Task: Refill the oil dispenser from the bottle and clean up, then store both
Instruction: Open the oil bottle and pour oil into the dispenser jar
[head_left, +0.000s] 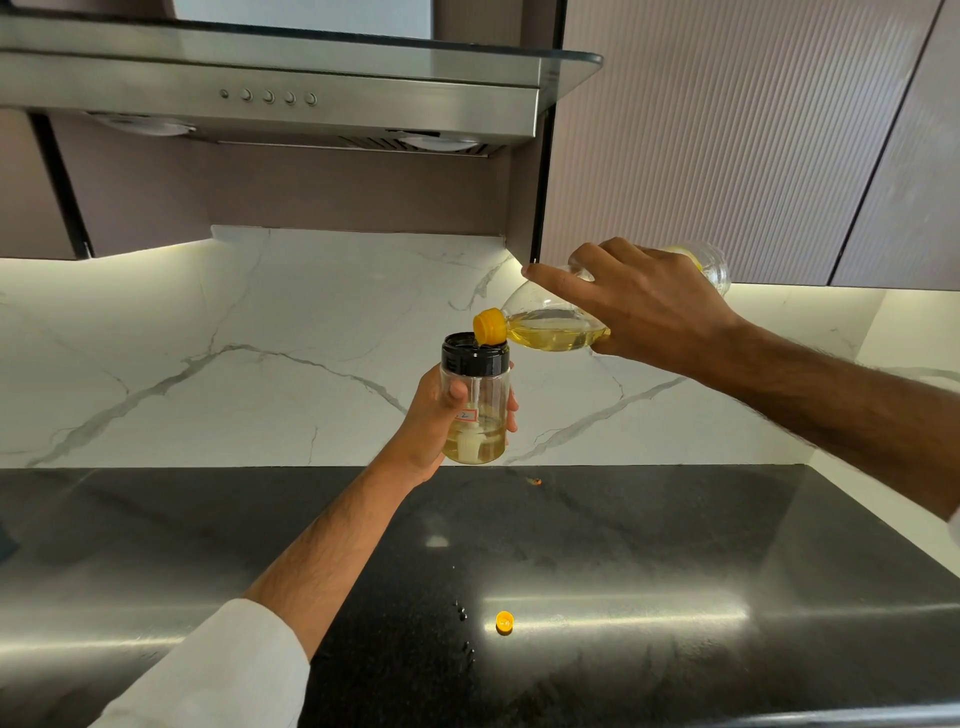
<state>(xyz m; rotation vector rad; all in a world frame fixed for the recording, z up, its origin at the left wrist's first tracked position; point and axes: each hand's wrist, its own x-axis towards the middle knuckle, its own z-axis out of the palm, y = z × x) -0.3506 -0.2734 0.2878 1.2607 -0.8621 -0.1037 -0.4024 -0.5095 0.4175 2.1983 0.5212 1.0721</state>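
Fingers of the right hand (644, 306) wrap the tilted clear plastic oil bottle (550, 327), its yellow spout over the black-collared clear dispenser jar (475, 400) gripped by the left hand (431, 415), both raised above the dark countertop (675, 545). Oily plastic probably slips; mid-body holds suit.

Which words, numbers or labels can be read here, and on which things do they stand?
Small white label on the oil dispenser: a red handwritten mark, too small to read.
Range hood: five buttons, no readable text.
Oil bottle: no label visible.
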